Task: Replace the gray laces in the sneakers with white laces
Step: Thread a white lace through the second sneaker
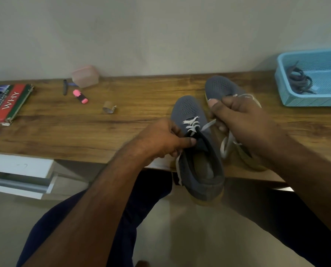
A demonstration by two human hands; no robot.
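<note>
Two grey sneakers sit on the wooden table [103, 128]. The near sneaker [199, 170] overhangs the front edge, with a white lace [191, 126] threaded through its lower eyelets. My left hand [160, 139] pinches the left end of that lace beside the tongue. My right hand [237, 120] grips the lace's right end, which loops down below the fingers. The far sneaker [220, 87] lies behind my right hand and is partly hidden by it. Grey laces [299, 81] lie bundled in a blue basket [288, 99] at the right.
At the table's left lie a book [6, 103], a pink highlighter [80, 96], a dark pen [64, 87], a pink box [85, 76] and a small cardboard roll [108, 107]. A wall stands behind. A white drawer unit [20, 170] is below left.
</note>
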